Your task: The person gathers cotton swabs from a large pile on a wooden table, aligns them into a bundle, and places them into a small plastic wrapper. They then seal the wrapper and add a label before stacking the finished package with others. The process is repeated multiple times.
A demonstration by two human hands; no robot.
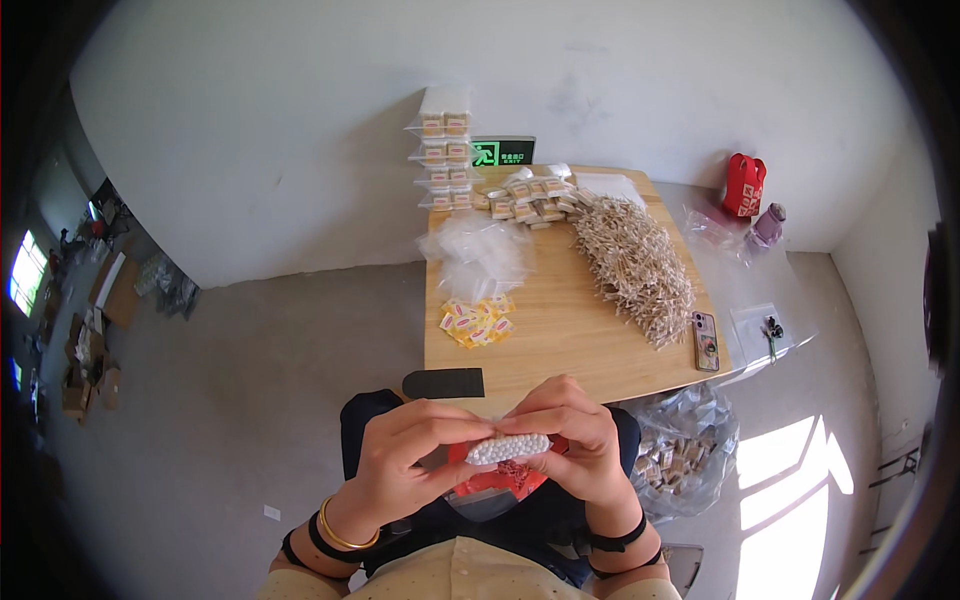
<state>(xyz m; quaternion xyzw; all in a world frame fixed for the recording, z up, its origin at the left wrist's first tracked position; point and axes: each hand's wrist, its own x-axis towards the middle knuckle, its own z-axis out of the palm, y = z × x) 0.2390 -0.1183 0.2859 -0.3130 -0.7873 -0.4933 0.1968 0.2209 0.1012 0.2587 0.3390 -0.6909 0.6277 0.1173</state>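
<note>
Above my lap, both hands grip a bundle of cotton swabs (508,450), its white tips packed side by side and turned toward me. My left hand (405,450) pinches the left end between thumb and fingers. The right end is pinched by my right hand (575,440), whose fingertips meet the left ones along the top edge. Whether a clear bag wraps the bundle I cannot tell. Beneath the hands, a red item (500,488) with clear plastic shows in part. On the wooden table (570,330) lie a big heap of loose cotton swabs (635,265), clear plastic bags (480,255) and yellow-and-white labels (477,322).
Filled swab packs (530,203) are heaped at the table's back, beside tall stacked packs (446,160). A phone (706,342) lies at the right edge, a dark pad (445,383) at the near left. A plastic sack of packs (685,460) stands right of my leg.
</note>
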